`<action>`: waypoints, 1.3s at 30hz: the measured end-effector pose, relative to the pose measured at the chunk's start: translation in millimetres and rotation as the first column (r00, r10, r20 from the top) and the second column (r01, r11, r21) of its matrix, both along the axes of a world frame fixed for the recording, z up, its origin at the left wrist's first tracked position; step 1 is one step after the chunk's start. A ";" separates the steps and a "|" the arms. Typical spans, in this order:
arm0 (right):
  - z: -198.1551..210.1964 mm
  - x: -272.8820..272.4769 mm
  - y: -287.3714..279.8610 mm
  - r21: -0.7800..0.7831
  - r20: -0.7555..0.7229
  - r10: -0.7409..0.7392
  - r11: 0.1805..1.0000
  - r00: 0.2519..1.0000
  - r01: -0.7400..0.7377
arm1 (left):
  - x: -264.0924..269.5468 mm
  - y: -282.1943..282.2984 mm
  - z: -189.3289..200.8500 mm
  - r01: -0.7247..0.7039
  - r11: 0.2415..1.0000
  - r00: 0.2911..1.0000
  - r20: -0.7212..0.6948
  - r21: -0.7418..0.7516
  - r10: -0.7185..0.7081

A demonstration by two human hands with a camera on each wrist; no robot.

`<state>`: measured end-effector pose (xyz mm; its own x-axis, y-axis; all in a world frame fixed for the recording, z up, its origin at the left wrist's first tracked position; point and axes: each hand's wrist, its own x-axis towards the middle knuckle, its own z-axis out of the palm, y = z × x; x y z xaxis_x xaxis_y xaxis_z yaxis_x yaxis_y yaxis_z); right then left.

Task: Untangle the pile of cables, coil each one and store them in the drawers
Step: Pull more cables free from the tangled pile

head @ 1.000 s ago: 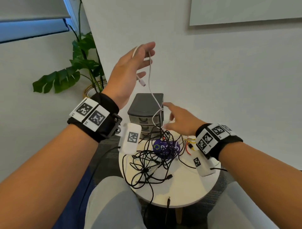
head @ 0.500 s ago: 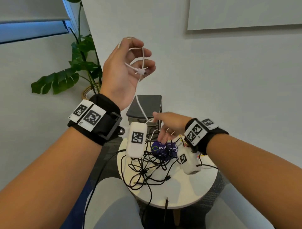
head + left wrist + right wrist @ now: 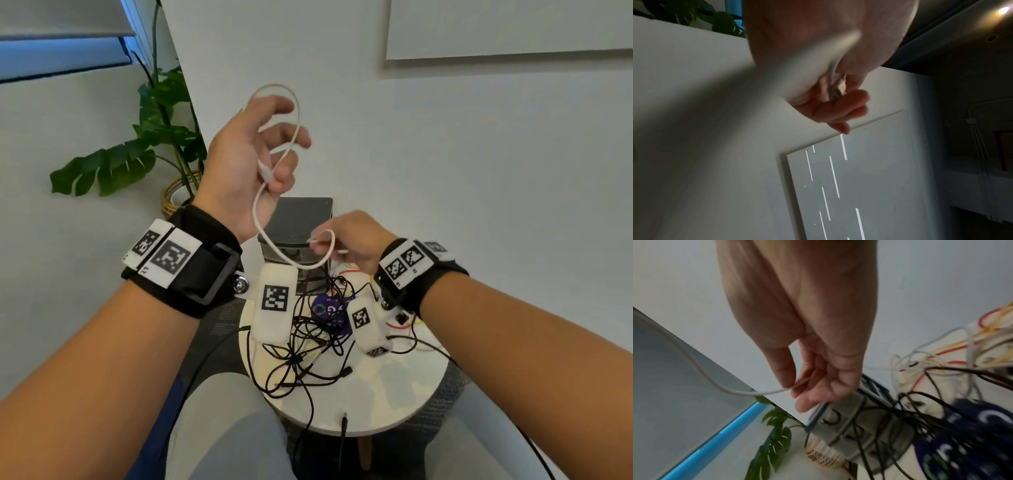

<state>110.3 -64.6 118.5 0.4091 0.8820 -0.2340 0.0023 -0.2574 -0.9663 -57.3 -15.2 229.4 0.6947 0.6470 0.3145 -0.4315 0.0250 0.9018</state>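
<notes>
Since half a second ago we are letting a wider loop of the white cable (image 3: 297,113) stand over our left hand (image 3: 250,154), and the slack below is now sagging into a long curve across to our right hand (image 3: 352,240), which has come up off the pile; our left hand is curling its fingers (image 3: 840,110) round the cable with its plug against the palm, raised well above the tabletop (image 3: 383,404); our right hand is pinching the cable (image 3: 756,391) between thumb and fingertips, just in front of the drawers (image 3: 301,219); both hands are well apart, joined only by the cable; the black cables (image 3: 301,346) are lying tangled on the tabletop, spilling over its near edge, with red and yellow wires (image 3: 941,352) at the far right; the drawers are sitting at the tabletop's far edge by the wall; the near half of the tabletop is giving us bare room; a plant (image 3: 150,137) is standing far left.
</notes>
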 end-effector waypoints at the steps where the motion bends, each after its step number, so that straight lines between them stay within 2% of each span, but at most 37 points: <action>1: 10.5 2.1 0.0 0.059 0.060 -0.034 0.998 0.998 0.031 | -0.8 3.4 -6.7 -0.046 0.998 0.998 -0.045 0.032 0.048; 4: 41.8 6.9 -3.2 0.144 0.276 -0.084 0.989 0.957 0.045 | -1.4 12.8 -28.8 -0.153 0.969 0.954 -0.227 0.196 0.196; 7: 70.3 10.4 -7.2 0.147 0.433 -0.045 0.989 0.900 -0.021 | 0.5 22.1 -51.7 -0.151 0.956 0.892 -0.382 0.251 0.241; 11: 101.8 12.7 -12.4 0.147 0.460 0.004 0.986 0.888 -0.080 | 2.3 36.8 -73.6 -0.093 0.934 0.795 -0.539 0.344 0.277; 14: 124.4 12.1 -18.5 0.130 0.448 0.084 0.979 0.890 -0.158 | 3.8 41.4 -83.7 -0.012 0.912 0.746 -0.603 0.411 0.282; 18: 150.8 11.0 -26.2 0.156 0.473 0.130 0.961 0.871 -0.228 | 11.0 38.1 -90.4 0.034 0.899 0.746 -0.610 0.436 0.267; 22: 160.7 8.0 -30.6 0.229 0.461 0.138 0.936 0.877 -0.268 | 28.6 27.0 -91.5 0.064 0.893 0.763 -0.599 0.445 0.244; 25: 165.9 1.8 -34.5 0.277 0.450 0.167 0.908 0.877 -0.315 | 48.6 13.9 -92.5 0.117 0.857 0.758 -0.603 0.501 0.249; 30: 175.9 -7.8 -39.5 0.315 0.453 0.261 0.848 0.853 -0.427 | 79.3 -7.0 -102.8 0.232 0.920 0.800 -0.600 0.317 0.005; 33: 185.7 -6.7 -46.0 0.331 0.462 0.303 0.813 0.833 -0.479 | 84.5 -10.9 -109.2 0.261 0.876 0.738 -0.668 0.406 0.090; 35: 191.3 -1.0 -50.7 0.353 0.464 0.284 0.810 0.839 -0.469 | 81.1 -7.3 -114.0 0.248 0.875 0.720 -0.683 0.417 0.122; 37: 193.3 7.5 -54.5 0.365 0.463 0.226 0.833 0.857 -0.416 | 75.3 2.3 -118.2 0.184 0.905 0.734 -0.666 0.383 0.133; 39: 190.3 18.1 -56.4 0.367 0.479 0.112 0.875 0.871 -0.315 | 67.7 13.5 -118.6 0.054 0.926 0.753 -0.624 0.373 0.207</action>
